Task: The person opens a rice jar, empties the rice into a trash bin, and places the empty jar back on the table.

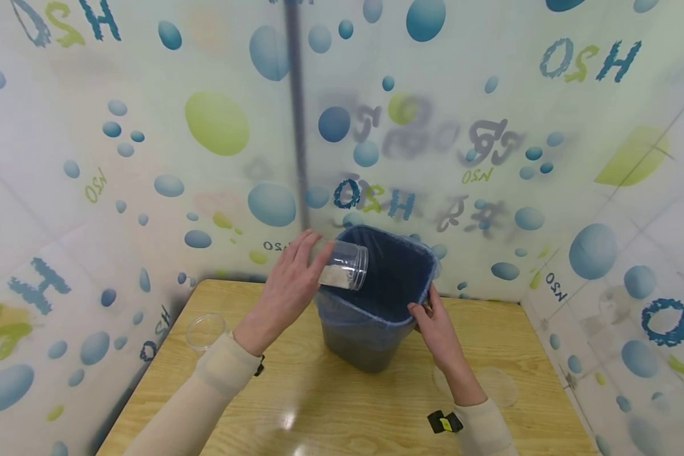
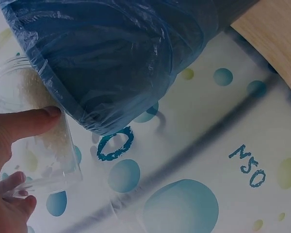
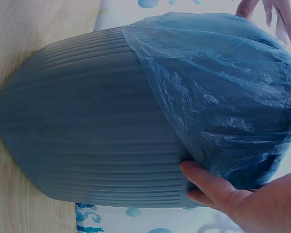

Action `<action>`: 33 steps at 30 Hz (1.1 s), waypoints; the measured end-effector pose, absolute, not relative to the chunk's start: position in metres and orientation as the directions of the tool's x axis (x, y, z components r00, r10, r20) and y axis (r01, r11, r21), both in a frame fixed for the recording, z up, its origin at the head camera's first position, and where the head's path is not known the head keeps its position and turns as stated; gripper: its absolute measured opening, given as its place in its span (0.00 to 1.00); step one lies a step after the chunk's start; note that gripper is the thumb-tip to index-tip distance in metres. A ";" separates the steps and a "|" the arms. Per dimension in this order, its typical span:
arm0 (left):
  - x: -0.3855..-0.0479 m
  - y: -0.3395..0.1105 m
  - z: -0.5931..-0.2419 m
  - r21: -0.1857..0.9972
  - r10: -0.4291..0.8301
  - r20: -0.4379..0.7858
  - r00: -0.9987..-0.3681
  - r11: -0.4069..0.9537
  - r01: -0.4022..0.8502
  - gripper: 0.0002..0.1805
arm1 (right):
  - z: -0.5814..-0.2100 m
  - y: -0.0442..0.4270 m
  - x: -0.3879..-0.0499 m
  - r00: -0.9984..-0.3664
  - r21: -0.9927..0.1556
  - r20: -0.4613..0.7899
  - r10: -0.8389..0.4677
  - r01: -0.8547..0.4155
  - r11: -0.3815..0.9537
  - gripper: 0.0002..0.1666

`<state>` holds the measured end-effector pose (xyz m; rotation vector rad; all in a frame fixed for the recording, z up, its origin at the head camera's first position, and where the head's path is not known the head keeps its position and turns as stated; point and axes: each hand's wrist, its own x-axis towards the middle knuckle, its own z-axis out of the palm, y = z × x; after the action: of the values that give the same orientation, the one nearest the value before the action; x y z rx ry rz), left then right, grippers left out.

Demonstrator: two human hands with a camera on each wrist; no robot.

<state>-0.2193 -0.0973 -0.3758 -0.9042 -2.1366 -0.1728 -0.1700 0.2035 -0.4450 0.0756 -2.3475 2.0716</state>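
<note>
A clear jar with pale grains inside lies tipped on its side, its open mouth at the rim of the bin. My left hand grips the jar's body, thumb along its wall in the left wrist view. Below it stands a blue-grey trash bin, tilted, lined with a thin blue plastic bag folded over the rim. On the bin's right side, my right hand holds the rim, thumb on top of the bag. The bin's bottom inside is too dark to make out.
The bin stands on a wooden table. A clear round lid lies at the left of the table, and a faint clear disc lies at the right. Behind, a bubble-patterned curtain encloses the table closely.
</note>
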 end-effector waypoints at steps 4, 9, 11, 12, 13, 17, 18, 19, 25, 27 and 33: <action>-0.218 -0.097 -0.376 -0.155 0.553 0.712 -0.432 0.725 0.671 0.35 | -0.445 0.203 -0.170 -0.999 -0.991 0.041 -0.033 -0.045 0.127 0.47; -0.217 -0.097 -0.377 -0.140 0.566 0.701 -0.434 0.705 0.695 0.38 | -0.446 0.204 -0.169 -0.998 -0.991 0.050 -0.033 -0.053 0.124 0.47; -0.216 -0.097 -0.377 -0.137 0.570 0.694 -0.440 0.704 0.697 0.40 | -0.446 0.204 -0.169 -0.998 -0.991 0.048 -0.031 -0.051 0.123 0.47; -0.216 -0.097 -0.377 -0.136 0.572 0.691 -0.442 0.704 0.697 0.40 | -0.447 0.204 -0.169 -0.998 -0.991 0.047 -0.030 -0.050 0.122 0.47; -0.216 -0.096 -0.377 -0.136 0.574 0.688 -0.443 0.703 0.698 0.40 | -0.447 0.204 -0.169 -0.998 -0.991 0.047 -0.030 -0.050 0.121 0.47; -0.216 -0.095 -0.378 -0.139 0.581 0.684 -0.441 0.697 0.703 0.40 | -0.447 0.204 -0.169 -0.998 -0.991 0.048 -0.028 -0.051 0.125 0.47; -0.216 -0.095 -0.377 -0.139 0.583 0.683 -0.440 0.695 0.705 0.40 | -0.447 0.204 -0.169 -0.998 -0.991 0.050 -0.028 -0.053 0.126 0.47; -0.216 -0.094 -0.377 -0.140 0.585 0.683 -0.438 0.693 0.707 0.41 | -0.447 0.204 -0.169 -0.998 -0.990 0.052 -0.028 -0.055 0.129 0.47; -0.218 -0.093 -0.375 -0.152 0.601 0.671 -0.434 0.684 0.714 0.42 | -0.446 0.203 -0.169 -0.999 -0.990 0.050 -0.019 -0.052 0.134 0.47; -0.218 -0.093 -0.375 -0.163 0.609 0.663 -0.434 0.684 0.711 0.42 | -0.446 0.203 -0.169 -0.998 -0.990 0.051 -0.020 -0.054 0.132 0.47; -0.218 -0.093 -0.373 -0.196 0.632 0.633 -0.447 0.689 0.697 0.40 | -0.445 0.202 -0.168 -0.998 -0.990 0.057 -0.019 -0.059 0.131 0.47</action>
<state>-0.2184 -0.0934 -0.3727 -1.0127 -2.1983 -0.1209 -0.1680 0.2021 -0.4446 0.0803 -2.3399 2.0492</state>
